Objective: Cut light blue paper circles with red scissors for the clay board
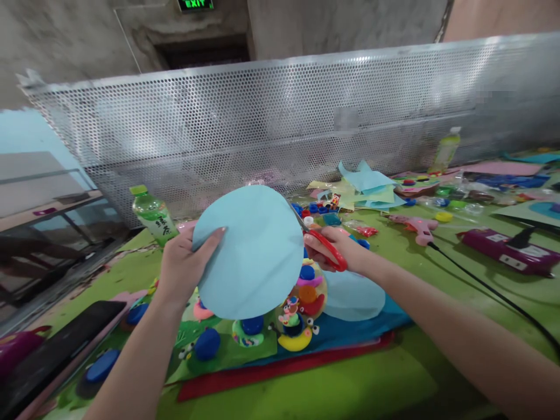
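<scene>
A light blue paper circle point(249, 251) is held up in front of me, pinched at its left edge by my left hand point(186, 256). My right hand point(332, 248) is closed round red-handled scissors point(335, 256), whose blades reach up along the circle's right edge and are partly hidden behind it. Below the paper lie small clay-and-bottle-cap figures, among them a yellow one with googly eyes point(297, 338) and a blue ball-shaped one point(207, 344). A second pale blue rounded sheet point(354, 297) lies on the blue layer beneath my right wrist.
A green tea bottle point(153, 216) stands at the left, near a black phone-like slab point(65, 350). At the right lie a pink glue gun point(415, 226), its black cord and a purple power strip point(507, 251). Paper scraps point(367, 181) are heaped before a perforated metal panel point(262, 128).
</scene>
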`<state>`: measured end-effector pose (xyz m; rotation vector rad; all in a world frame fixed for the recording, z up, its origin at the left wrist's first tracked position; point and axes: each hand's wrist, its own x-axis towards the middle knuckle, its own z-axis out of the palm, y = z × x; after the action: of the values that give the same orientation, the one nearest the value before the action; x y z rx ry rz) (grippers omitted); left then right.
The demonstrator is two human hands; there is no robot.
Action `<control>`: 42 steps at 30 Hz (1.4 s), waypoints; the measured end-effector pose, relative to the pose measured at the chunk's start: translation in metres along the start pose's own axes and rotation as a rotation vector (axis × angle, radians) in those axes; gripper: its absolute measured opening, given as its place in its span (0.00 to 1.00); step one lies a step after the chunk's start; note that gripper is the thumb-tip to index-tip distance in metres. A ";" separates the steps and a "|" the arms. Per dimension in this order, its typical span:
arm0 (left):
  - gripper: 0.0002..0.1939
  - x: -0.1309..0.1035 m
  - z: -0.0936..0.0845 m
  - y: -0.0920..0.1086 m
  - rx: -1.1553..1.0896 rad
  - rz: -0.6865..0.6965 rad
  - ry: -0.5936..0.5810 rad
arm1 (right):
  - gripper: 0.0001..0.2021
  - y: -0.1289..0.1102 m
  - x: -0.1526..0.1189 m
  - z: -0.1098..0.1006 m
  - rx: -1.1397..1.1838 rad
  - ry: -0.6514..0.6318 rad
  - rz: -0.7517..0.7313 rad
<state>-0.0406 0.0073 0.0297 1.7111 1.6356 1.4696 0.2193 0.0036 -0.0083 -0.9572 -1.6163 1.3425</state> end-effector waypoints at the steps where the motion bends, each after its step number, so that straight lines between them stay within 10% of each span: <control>1: 0.18 0.000 0.000 0.000 0.002 -0.003 0.003 | 0.24 -0.001 0.000 0.000 0.005 -0.003 0.008; 42: 0.17 -0.003 -0.006 0.009 0.048 -0.078 -0.212 | 0.24 -0.005 -0.002 0.000 -0.056 -0.014 0.051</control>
<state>-0.0401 0.0003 0.0380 1.7413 1.6165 1.1777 0.2197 0.0009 -0.0035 -1.0306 -1.6577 1.3472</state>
